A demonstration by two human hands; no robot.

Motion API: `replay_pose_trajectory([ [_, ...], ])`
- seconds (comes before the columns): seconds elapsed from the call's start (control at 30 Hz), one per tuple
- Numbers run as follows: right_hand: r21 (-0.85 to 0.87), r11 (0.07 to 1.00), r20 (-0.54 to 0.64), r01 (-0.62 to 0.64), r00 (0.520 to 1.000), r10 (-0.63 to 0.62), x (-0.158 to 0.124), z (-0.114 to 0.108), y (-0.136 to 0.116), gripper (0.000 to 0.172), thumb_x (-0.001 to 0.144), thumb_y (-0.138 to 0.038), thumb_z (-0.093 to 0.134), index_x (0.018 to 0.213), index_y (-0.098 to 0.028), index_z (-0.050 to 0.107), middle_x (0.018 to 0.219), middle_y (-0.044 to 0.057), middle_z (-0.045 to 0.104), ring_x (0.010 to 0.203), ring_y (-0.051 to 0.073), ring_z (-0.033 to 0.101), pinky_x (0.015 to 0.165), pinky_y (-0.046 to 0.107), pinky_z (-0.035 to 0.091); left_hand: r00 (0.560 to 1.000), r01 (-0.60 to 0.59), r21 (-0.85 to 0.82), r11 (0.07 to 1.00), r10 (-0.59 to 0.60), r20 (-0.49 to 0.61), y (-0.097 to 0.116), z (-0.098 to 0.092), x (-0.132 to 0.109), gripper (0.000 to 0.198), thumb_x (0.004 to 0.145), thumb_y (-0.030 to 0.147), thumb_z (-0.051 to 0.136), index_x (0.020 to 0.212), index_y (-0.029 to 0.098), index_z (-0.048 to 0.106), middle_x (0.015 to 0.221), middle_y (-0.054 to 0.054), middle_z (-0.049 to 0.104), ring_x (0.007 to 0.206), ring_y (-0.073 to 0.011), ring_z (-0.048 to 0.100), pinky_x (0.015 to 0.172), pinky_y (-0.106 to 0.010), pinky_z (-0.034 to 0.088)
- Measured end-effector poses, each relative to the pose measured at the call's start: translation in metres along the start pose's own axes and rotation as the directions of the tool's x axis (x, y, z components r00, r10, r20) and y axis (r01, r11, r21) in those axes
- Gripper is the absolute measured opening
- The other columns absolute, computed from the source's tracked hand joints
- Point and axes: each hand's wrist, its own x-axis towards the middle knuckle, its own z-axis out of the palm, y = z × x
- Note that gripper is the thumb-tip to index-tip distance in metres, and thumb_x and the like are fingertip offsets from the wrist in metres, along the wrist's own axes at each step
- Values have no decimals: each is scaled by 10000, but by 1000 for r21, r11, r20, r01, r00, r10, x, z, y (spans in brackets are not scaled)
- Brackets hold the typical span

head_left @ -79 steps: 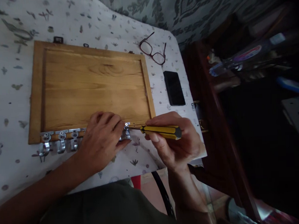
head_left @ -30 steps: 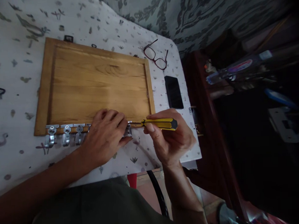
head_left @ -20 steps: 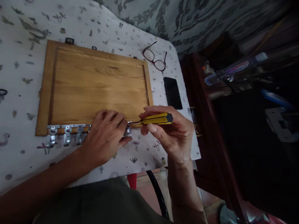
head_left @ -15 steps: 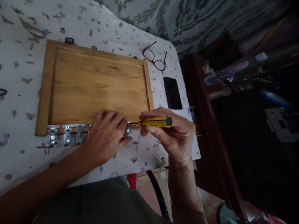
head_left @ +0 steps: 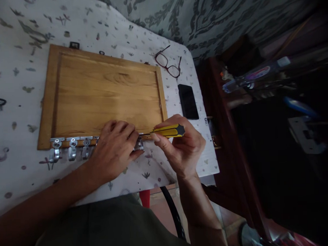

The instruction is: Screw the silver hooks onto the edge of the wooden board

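A framed wooden board [head_left: 105,94] lies flat on the table, with a row of silver metal hooks [head_left: 72,148] along its near edge. My left hand [head_left: 113,150] rests over that edge, covering part of the row, its thumb and forefinger closed about a metal hook [head_left: 140,144] farther right. In my right hand [head_left: 185,149] is a screwdriver with a yellow and black handle [head_left: 168,131], gripped between thumb and fingers. Its shaft points left, toward the hook by my left fingertips. Exactly where the tip meets is hard to see.
The table wears a white patterned cloth [head_left: 17,187]. Eyeglasses [head_left: 167,64] and a black phone [head_left: 188,101] lie right of the board. Beyond the table's right edge are dark red furniture [head_left: 229,134] and a plastic bottle [head_left: 255,74].
My right hand has turned slightly and shifted a little left and up, tilting the screwdriver handle. The left hand stays over the hooks. The whole view has drifted slightly.
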Motion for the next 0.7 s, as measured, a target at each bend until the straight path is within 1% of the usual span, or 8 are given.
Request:
replay_pose_trajectory([
  [0.13,45,999,68,-29,997,26,2,-7,-1,97,883,-224,774,948,-247,706,841,0,699,747,158,652,661,313,530,1000,6,-2,1000,-6,25,0,2,-1,282,846,392,799,918,136,705,934,-95,682,976,-306,626,900,-476,492],
  [0.27,103,994,150,-29,989,13,3,-16,-2,182,900,-230,746,1079,-257,720,966,28,742,874,194,695,780,353,568,999,13,-20,1000,-12,40,0,3,-3,275,871,377,769,992,135,718,964,-104,683,998,-311,618,911,-482,476],
  [0.37,142,989,201,-40,980,11,4,-21,-4,227,928,-284,716,1154,-274,722,1021,35,750,896,207,724,792,364,593,999,7,-14,1000,-7,32,-1,3,-3,274,879,381,760,986,133,718,964,-103,687,994,-315,620,892,-482,479],
  [0.5,174,984,196,-25,981,-10,5,-25,-5,240,925,-292,735,1164,-300,747,1022,26,774,799,182,736,746,337,608,1000,-10,9,1000,10,5,-1,2,-2,285,854,389,789,945,129,716,933,-88,690,953,-302,627,872,-469,486],
  [0.6,153,988,179,-14,984,-14,4,-24,-5,188,928,-278,740,1114,-269,766,958,13,788,740,167,733,742,337,612,1000,-7,17,1000,7,13,-1,2,-1,291,836,392,808,936,135,714,937,-83,699,948,-302,630,863,-464,488],
  [0.7,73,997,97,37,994,-44,3,-19,-5,120,910,-289,764,1021,-245,775,892,6,787,739,165,728,701,318,602,1000,-4,11,1000,4,21,-1,2,-2,286,845,394,799,946,142,710,954,-82,704,965,-301,630,876,-464,486],
])
